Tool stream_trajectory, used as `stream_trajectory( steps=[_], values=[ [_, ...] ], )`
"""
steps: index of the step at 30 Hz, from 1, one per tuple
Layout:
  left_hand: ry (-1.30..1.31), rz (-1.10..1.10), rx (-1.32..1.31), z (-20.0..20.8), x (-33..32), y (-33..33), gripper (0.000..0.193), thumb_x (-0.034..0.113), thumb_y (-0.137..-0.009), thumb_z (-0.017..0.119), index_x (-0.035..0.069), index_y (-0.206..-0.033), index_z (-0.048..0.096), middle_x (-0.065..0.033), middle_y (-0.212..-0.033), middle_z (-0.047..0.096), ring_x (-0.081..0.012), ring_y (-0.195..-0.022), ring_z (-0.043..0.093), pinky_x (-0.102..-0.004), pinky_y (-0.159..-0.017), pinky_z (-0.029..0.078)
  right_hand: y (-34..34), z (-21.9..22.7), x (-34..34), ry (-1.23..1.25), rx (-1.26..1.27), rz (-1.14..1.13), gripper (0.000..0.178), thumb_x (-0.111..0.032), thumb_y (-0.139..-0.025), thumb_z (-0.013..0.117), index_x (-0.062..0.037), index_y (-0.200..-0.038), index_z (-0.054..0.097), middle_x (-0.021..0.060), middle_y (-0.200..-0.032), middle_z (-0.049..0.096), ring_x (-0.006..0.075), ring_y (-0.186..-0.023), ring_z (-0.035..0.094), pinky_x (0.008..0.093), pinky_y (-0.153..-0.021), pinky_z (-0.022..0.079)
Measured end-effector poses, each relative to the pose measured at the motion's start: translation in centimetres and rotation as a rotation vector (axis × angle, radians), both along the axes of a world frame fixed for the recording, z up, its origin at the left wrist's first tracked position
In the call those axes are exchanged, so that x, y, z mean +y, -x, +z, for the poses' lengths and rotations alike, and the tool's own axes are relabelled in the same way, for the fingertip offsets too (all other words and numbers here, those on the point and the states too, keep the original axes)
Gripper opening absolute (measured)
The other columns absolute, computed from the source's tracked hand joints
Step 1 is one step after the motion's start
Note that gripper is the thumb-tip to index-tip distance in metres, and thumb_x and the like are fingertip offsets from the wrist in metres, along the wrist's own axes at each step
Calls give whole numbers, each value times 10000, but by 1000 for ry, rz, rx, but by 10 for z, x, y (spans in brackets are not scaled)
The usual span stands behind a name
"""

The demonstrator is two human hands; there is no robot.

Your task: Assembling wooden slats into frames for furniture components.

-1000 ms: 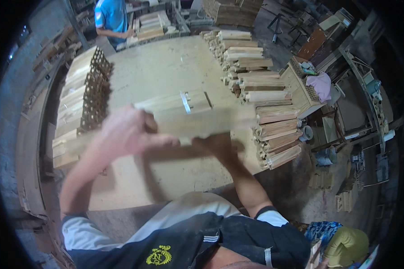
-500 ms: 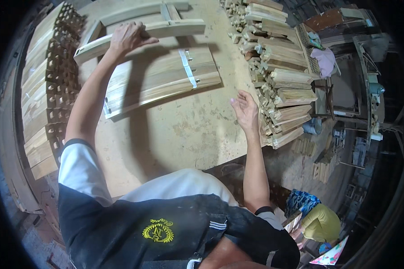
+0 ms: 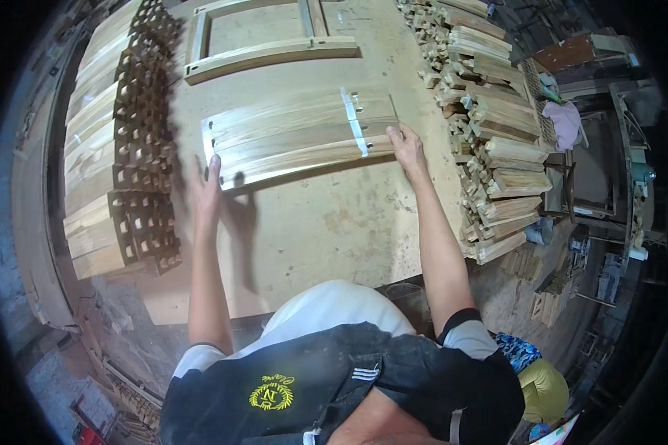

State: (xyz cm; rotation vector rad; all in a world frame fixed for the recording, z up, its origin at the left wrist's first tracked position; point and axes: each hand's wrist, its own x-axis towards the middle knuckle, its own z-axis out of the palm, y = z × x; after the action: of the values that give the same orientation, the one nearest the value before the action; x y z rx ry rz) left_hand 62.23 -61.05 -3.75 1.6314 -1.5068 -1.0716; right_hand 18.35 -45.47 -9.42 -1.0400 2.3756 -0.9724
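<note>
In front of me lies a flat panel of pale wooden boards (image 3: pixel 289 137) side by side, with slots near the ends and a white strip across the right part. My right hand (image 3: pixel 408 152) grips the panel's right end, thumb and fingers closed at its near corner. At the left end is my left hand (image 3: pixel 206 187); its thumb reaches the near corner and its fingers stretch apart beside the edge. Beyond the panel, a wooden frame (image 3: pixel 274 57) rests on the worktable (image 3: pixel 326 230), with nobody's hand on it.
Slotted wooden pieces (image 3: pixel 100 141) are stacked high along the table's left side. Along the right edge lies a long pile of tenoned wood pieces (image 3: pixel 508 152). A pink cloth (image 3: pixel 564 124) hangs farther right. Another person in yellow-green clothing (image 3: pixel 545 393) is at lower right.
My left hand has let go of the frame's near rail, now lower on the table, and moved down to the panel's left end. My right hand has come onto the right end.
</note>
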Motion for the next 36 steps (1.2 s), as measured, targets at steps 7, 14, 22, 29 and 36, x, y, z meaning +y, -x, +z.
stream_trajectory(
  steps=[7, 14, 22, 29, 36],
  values=[
    [-110, -33, 397, -4, 51, -12, 582, 398, -984, 570, -65, -1332, 519, -138, -1229, 578, -200, -1125, 519, -328, -991, 390, -43, 29, 25, -159, 88, -100, 721, -635, -905, 513, -4, -1243, 598, 253, -1177, 639, 384, -1112, 595, 448, -929, 450],
    [-228, 139, 550, -22, 164, -69, 615, 453, -994, 512, 59, -1462, 446, -56, -1443, 492, -186, -1319, 433, -338, -1098, 304, -114, 55, 150, -147, -198, -118, 786, -577, -911, 566, 82, -1337, 516, 343, -1310, 532, 445, -1220, 527, 449, -1054, 400],
    [102, 9, 511, 56, 139, -84, 633, 386, -1019, 469, -38, -1478, 365, -135, -1418, 495, -216, -1341, 419, -373, -1132, 278, -130, 150, 151, 279, -89, -9, 783, -502, -927, 576, 136, -1363, 447, 360, -1352, 497, 449, -1283, 492, 435, -1083, 390],
    [-115, -271, 244, -20, 43, -61, 620, 430, -1014, 491, -29, -1430, 458, -130, -1157, 597, -200, -1063, 564, -336, -945, 440, -81, 82, 94, 89, -145, -14, 843, -599, -907, 552, 49, -1428, 418, 334, -1370, 500, 439, -1293, 490, 426, -1104, 389],
    [138, -640, -601, 87, 76, 56, 771, 516, -918, 608, -48, -1422, 457, -274, -1411, 501, -368, -1325, 482, -434, -1094, 369, -71, 62, 137, 209, -174, -181, 807, -588, -916, 546, 39, -1412, 438, 322, -1362, 511, 438, -1292, 491, 434, -1089, 400]
  ],
)
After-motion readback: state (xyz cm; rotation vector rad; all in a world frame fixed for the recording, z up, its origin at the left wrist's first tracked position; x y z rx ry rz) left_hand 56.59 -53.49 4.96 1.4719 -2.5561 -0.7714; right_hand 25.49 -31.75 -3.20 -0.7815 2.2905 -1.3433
